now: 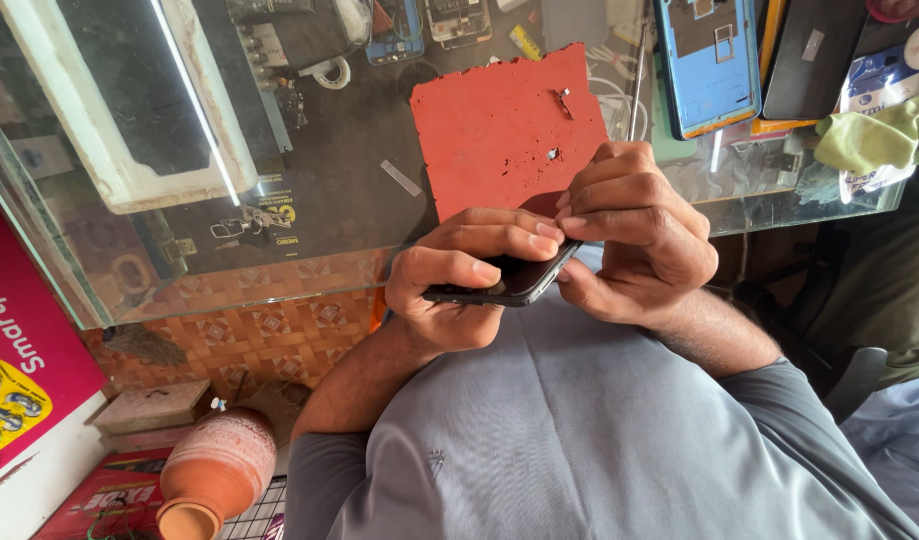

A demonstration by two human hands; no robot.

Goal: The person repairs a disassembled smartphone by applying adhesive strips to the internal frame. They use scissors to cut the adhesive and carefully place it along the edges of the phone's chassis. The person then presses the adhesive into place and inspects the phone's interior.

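Left hand (459,275) wrapped around the near end of a dark phone (514,278), fingers curled over its top face and thumb tucked beneath, clamped firmly on it. Right hand (634,235) closed on the far end of the same phone, fingertips (562,214) pinched together at the upper edge, touching the left hand's fingertips. Phone held in the air above the lap, just off the near edge of the glass surface (309,200), tilted with its dark face up.

At 12 o'clock from the hands, a red mat (489,125) on the glass, carrying small metal bits. At 1 o'clock, a blue phone back shell (704,65); at 2 o'clock, a green cloth (879,135). At 10 o'clock, a white tray (139,185). At 7 o'clock, down by the floor, a clay pot (214,470).

Best handled, by the look of it, with the left grip steady and low, pressure from the right fingertips kept light along the seam, nails working the edge rather than bending the body.
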